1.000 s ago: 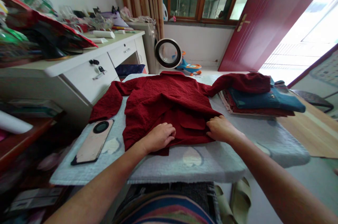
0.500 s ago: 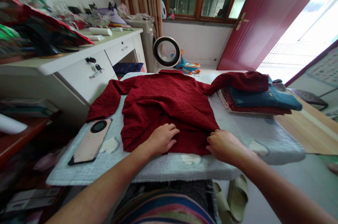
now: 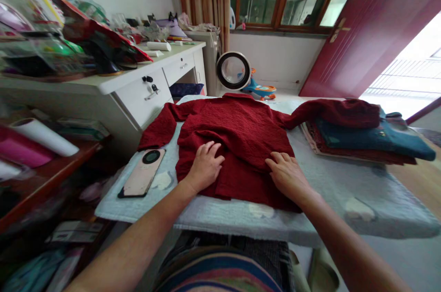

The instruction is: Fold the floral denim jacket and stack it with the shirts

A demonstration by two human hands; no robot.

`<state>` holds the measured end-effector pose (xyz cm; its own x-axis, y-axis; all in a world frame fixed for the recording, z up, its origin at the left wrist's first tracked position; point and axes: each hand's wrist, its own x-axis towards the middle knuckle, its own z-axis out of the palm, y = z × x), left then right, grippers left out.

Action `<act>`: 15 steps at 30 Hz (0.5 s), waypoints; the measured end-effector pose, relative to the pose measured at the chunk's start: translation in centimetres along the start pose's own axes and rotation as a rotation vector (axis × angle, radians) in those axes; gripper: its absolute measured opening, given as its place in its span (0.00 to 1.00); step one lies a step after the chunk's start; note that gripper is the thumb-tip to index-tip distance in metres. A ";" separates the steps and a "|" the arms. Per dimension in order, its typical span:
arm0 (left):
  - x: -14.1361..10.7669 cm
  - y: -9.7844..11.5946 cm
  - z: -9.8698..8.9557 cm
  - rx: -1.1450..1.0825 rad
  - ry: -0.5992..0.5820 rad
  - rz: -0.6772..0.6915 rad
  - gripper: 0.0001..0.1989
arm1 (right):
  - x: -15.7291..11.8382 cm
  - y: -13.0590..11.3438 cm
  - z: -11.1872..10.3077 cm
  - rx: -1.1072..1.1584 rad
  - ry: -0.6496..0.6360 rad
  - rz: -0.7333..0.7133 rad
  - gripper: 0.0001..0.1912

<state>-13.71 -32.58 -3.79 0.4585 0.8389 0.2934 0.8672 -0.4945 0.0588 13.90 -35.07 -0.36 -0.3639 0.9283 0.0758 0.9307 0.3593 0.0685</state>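
A dark red long-sleeved shirt (image 3: 237, 122) lies spread on the pale blue cloth of the table, its collar at the far side. Wrinkles run across its middle. My left hand (image 3: 206, 168) rests on the lower left part of the shirt, fingers apart. On the lower right part lies my right hand (image 3: 285, 173), its fingers stretched out over the fabric. One sleeve reaches left toward a phone (image 3: 143, 175); the other drapes over a stack of folded clothes (image 3: 372, 138) at the right.
At the left stands a white desk (image 3: 138, 94) with a cluttered top. A shelf (image 3: 65, 163) with rolls is nearer on that side. Behind the table are a washing machine with its round door (image 3: 233, 70) swung out and a blue-orange ride-on toy (image 3: 260, 89). Slippers (image 3: 322, 271) lie below.
My right hand has let go of the shirt's lower right edge and moved inward onto the fabric. My left hand has shifted up and left on the shirt. The view has turned left.
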 end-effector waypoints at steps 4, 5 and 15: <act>0.3 -4.0 -0.1 0.152 -0.064 -0.183 0.21 | 2.5 -2.6 -0.6 0.101 0.095 -0.083 0.15; 0.5 -4.8 -0.2 0.144 -0.106 -0.202 0.24 | 3.2 -3.5 -0.6 0.145 0.099 -0.126 0.15; 4.8 -10.1 -1.9 -0.033 0.097 -0.368 0.18 | 12.3 -6.7 2.1 0.213 0.090 -0.228 0.24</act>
<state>-20.61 -23.97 -1.13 0.0952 0.9372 0.3356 0.9630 -0.1721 0.2075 3.30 -25.87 -1.95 -0.5564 0.8131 0.1713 0.8083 0.5774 -0.1154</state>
